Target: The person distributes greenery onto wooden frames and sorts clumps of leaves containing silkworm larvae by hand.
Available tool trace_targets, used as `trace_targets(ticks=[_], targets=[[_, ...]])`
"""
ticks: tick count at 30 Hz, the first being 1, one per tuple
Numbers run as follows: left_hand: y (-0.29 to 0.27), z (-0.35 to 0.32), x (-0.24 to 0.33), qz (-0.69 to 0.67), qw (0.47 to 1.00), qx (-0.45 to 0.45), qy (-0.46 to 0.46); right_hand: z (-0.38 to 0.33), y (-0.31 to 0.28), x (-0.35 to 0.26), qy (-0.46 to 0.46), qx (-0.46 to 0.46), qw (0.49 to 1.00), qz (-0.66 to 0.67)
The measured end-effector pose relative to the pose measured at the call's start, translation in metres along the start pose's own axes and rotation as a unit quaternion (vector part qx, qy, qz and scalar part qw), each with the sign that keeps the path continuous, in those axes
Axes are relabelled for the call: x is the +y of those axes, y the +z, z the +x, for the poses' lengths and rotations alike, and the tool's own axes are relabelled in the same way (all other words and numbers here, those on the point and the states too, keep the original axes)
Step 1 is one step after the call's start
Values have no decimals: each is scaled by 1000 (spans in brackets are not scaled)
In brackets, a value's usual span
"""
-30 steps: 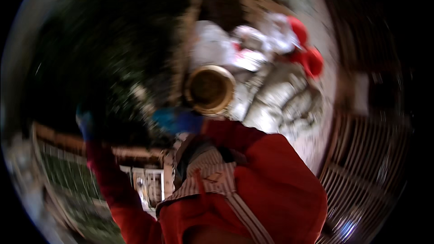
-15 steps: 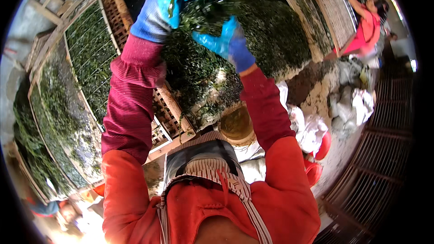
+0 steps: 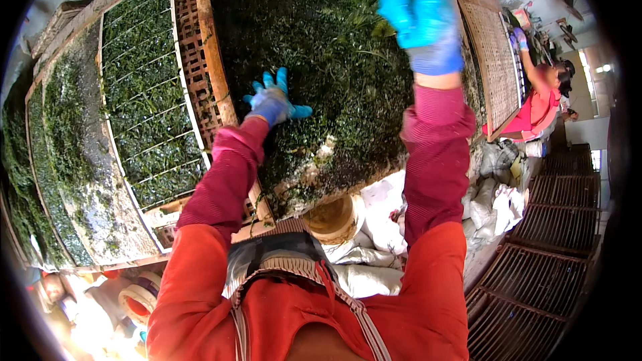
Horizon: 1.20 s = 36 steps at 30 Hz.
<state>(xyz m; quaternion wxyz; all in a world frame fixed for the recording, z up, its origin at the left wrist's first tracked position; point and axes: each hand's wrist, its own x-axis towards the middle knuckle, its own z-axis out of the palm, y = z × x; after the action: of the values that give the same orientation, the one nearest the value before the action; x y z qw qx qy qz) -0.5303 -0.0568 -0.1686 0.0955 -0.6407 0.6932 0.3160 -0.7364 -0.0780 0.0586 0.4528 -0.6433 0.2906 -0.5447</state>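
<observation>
Left hand (image 3: 274, 101) in blue rubber glove, fingers spread, pressing flat on heap of dark green shredded leaves (image 3: 321, 73) (heap fills big woven bamboo tray (image 3: 200, 60)). Right hand (image 3: 416, 13), same glove, raised above heap's far side, fingers loose, nothing gripped. Another person in pink top (image 3: 543, 103) well apart, right.

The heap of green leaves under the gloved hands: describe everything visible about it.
The heap of green leaves is a thick, dark green mass of small, loose, glossy leaves spread over a flat tray whose woven lattice edge shows at its left. The left hand, in a blue glove, rests on it with fingers spread. The right hand, also gloved, is over its far side, blurred; contact cannot be told.
</observation>
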Motion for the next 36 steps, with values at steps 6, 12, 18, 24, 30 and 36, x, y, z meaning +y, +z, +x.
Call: trace_targets(ticks=[6, 12, 18, 24, 30, 36], targets=[[52, 60, 20, 43, 996, 80, 16, -66, -6, -17, 56, 169, 983, -46], [15, 100, -40, -546, 825, 34, 142, -217, -21, 71, 277, 320, 892, 161], [-126, 12, 4, -633, 657, 23, 408, -234, 16, 73, 319, 337, 873, 148], [-141, -35, 64, -528, 730, -43, 432, -172, 31, 77, 128, 201, 956, 172], [-164, -34, 67, -319, 682, 188, 631, -110, 39, 121, 200, 189, 920, 278], [-80, -66, -29, -305, 867, 346, 187, -131, 38, 99, 316, 115, 932, 133]])
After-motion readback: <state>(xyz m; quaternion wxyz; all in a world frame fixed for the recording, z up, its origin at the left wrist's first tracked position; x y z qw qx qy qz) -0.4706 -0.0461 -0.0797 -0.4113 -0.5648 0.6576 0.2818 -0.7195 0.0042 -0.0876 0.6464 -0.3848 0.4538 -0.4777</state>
